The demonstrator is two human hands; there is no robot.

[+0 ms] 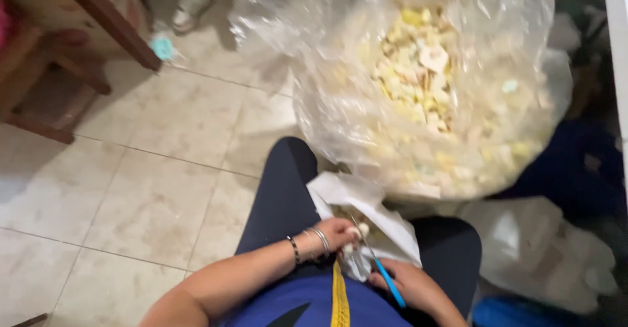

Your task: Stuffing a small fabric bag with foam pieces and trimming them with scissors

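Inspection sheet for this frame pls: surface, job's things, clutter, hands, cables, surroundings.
Surface: pale tiled floor; work is done on the lap, over a white bag.
Job's things: small pale piece at the left fingers; blue-handled scissors; big clear bag full of yellowish scraps.
Clutter: more white bags at right; small teal item on the floor.
Hands: left hand, bracelets on wrist, pinches the piece; right hand holds the scissors.
Cables: nothing seen; a yellow strap hangs at the chest.
Surroundings: wooden furniture top left; another person's shoe at top.
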